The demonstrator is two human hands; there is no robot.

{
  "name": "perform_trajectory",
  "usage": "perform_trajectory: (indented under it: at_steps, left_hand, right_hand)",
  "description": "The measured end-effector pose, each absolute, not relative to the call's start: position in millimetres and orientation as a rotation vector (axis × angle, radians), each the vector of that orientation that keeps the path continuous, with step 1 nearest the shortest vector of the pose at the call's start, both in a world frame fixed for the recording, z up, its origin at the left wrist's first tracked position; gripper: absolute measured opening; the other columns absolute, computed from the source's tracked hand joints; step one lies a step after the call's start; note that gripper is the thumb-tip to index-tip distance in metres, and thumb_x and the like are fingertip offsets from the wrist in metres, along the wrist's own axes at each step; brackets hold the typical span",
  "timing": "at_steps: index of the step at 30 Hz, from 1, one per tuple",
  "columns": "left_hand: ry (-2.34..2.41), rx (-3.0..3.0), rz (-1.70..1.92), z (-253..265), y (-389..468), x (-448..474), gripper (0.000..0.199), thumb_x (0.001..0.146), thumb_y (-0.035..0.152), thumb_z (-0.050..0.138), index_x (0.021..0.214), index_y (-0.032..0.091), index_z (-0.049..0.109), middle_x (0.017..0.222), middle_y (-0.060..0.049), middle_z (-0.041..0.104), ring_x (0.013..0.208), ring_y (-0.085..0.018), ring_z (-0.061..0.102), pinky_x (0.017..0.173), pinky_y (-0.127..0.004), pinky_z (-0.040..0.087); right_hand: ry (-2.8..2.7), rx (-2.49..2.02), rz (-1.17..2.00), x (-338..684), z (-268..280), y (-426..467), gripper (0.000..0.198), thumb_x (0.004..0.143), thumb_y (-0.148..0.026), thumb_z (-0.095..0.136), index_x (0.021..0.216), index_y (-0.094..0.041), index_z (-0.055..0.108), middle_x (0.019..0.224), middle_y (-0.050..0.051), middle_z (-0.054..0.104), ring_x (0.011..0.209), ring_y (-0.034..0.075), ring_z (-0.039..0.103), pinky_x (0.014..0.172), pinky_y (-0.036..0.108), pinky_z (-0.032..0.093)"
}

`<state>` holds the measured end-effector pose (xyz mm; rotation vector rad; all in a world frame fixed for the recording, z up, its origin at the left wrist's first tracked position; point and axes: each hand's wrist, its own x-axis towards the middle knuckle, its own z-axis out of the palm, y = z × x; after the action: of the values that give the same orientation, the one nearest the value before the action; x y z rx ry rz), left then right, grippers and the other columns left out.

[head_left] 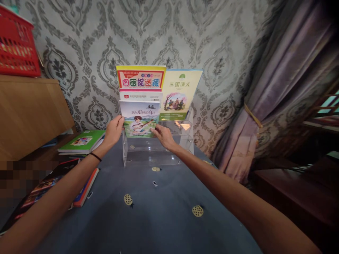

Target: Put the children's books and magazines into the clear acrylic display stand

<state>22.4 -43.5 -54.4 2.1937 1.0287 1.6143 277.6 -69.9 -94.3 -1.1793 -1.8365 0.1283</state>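
At far left, a red basket (18, 46), then a green book (82, 141) and, nearer, an orange-edged book (87, 188) under the forearm: best to carry that arm high over these. Next, the left hand (114, 127), with a narrow grip on the left edge of the guitar-cover book (143, 113), closed to about its thickness. In the middle, that same book, between both hands, in front of the clear stand (150, 159) on the blue-covered table (159, 225), with a white book (140, 96) and a yellow-bordered book (141, 81) behind. To handle it well, hold it square, press both sides evenly, and mind the see-through tiers (easy to misjudge, probably). Contact between lower edge and tier: impossible to tell. Then the right hand (164, 135), near the lower right corner, in an equally narrow grip, with the thumb across the front. Farther right, a pale-yellow book (180, 88) on the stand: better left unbumped. Beyond, a tied purple curtain (288, 67).
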Motion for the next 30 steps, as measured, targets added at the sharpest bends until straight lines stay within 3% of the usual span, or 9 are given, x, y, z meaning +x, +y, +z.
perform_trajectory:
  at_steps: [8,18,26,30]
  left_hand:
    - [1.074,2.161,1.637,-51,-40,20,0.03,0.094,0.044,0.043,0.072,0.022,0.045,0.068,0.001,0.048,0.065,-0.016,0.057,0.061,-0.028,0.059]
    - [1.036,2.141,1.63,-49,-42,19,0.032,0.092,0.047,0.046,0.074,0.021,0.049,0.069,0.001,0.05,0.067,-0.015,0.058,0.061,-0.028,0.06]
    - [1.017,2.122,1.587,-47,-41,16,0.029,0.092,0.045,0.047,0.076,0.021,0.051,0.069,0.001,0.052,0.067,-0.016,0.058,0.06,-0.028,0.06]
    - [1.043,2.143,1.541,-50,-42,12,0.028,0.091,0.044,0.047,0.075,0.021,0.051,0.07,0.001,0.053,0.066,-0.017,0.059,0.058,-0.027,0.059]
  right_hand:
    - [-1.848,-1.174,0.156,274,-91,-70,0.033,0.094,-0.042,0.051,0.069,-0.024,0.038,0.064,-0.002,0.054,0.067,0.018,0.061,0.065,0.027,0.04]
    - [-1.906,-1.296,0.098,276,-86,-67,0.036,0.099,-0.044,0.047,0.07,-0.024,0.042,0.064,-0.001,0.054,0.065,0.017,0.051,0.065,0.028,0.034]
    - [-1.899,-1.293,0.077,272,-94,-71,0.03,0.1,-0.042,0.045,0.078,-0.023,0.05,0.069,0.001,0.057,0.069,0.019,0.058,0.065,0.027,0.036]
    - [-1.91,-1.317,0.11,271,-103,-71,0.035,0.1,-0.045,0.046,0.073,-0.023,0.05,0.067,0.002,0.059,0.068,0.019,0.059,0.066,0.027,0.037]
